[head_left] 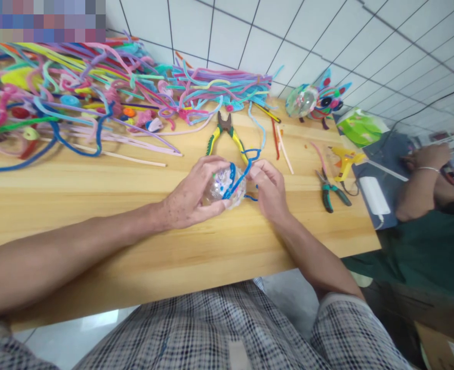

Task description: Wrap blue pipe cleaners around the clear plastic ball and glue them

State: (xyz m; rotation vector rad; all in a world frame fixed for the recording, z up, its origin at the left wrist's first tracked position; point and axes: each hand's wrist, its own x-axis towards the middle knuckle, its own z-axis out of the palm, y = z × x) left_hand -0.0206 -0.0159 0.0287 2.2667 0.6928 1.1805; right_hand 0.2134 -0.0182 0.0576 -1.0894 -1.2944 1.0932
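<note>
My left hand (192,192) is wrapped round a clear plastic ball (217,187) that has small colourful bits inside, and holds it just over the wooden table. A blue pipe cleaner (239,181) runs across the ball's right side, with bent ends sticking up and out to the right. Between thumb and fingers my right hand (270,186) pinches this pipe cleaner beside the ball. Just beyond the hands lie yellow-and-green pliers (224,126), jaws pointing away, their handles partly behind the ball and hands.
Piled pipe cleaners (76,97) cover the table's back left. A decorated clear ball figure (302,101) stands at the back right. Green-handled pliers (330,194), a yellow glue gun (342,160) and a white power adapter (374,195) lie right. Another person's arm (419,185) rests beyond.
</note>
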